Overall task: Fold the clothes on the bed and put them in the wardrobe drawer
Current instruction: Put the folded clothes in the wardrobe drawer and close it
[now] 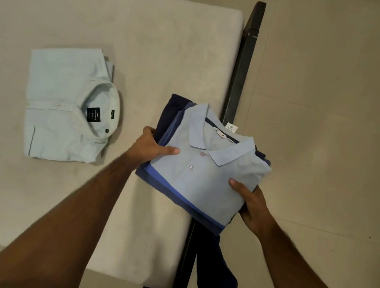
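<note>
Head view: the left hand (147, 147) and right hand (252, 204) grip a folded blue polo shirt (207, 172) by its sides, thumbs on top, over the bed's (148, 44) right edge; a folded pale shirt (68, 104) lies on the bed, left.

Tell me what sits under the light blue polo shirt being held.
Under the light blue polo shirt, brighter blue and navy folded layers stick out along its left and lower edges. Both hands, left and right, grip the stack. How many garments those layers are stays hidden.
</note>
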Demonstrator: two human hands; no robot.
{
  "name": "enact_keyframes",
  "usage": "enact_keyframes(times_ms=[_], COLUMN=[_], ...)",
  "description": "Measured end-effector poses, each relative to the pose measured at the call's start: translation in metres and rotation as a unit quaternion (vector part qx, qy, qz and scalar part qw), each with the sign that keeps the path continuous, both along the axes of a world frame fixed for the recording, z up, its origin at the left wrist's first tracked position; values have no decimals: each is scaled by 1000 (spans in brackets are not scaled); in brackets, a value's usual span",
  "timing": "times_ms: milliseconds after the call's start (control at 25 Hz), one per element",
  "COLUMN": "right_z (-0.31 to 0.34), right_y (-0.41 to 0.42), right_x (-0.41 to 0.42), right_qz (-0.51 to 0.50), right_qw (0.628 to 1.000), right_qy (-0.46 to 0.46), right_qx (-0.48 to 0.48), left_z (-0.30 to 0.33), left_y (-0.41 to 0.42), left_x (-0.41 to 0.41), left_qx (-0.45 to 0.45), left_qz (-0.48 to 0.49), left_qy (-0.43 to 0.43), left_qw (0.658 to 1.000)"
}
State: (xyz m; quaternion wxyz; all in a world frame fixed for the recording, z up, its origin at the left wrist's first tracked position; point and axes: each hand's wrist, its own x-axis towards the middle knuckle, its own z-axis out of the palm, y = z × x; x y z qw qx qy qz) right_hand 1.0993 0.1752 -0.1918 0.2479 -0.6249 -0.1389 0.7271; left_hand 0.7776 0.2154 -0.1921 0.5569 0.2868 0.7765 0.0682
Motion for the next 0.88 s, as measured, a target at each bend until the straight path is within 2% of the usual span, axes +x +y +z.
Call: enact_keyframes(times_ms=[120,200,280,440,560,760,880], right_z=[-3,3,22,98,157,271,318], right_y=[-4,-6,-11,-39,-74,-175,-223], right_x=[10,10,11,22,25,25,29], right_qz=[2,6,12,23,30,-28,-60], right_qw=[1000,1000,999,998,995,988,983], right_qy=[16,6,-5,-19,-34,-85,-116], right_qx=[8,14,29,59,91,128,133], left_z=[8,16,35,106,154,255,302], left_y=[-1,-9,-25,-66,-101,-159,-182], left_x=[6,12,17,23,25,27,36], left_qx=[-21,11,31,42,54,104,111], left_qz=[-33,-31,-21,-20,-33,-112,-142], left_qy=[8,37,21,-67,-102,-152,-190], left_qw=[999,999,999,997,993,976,965])
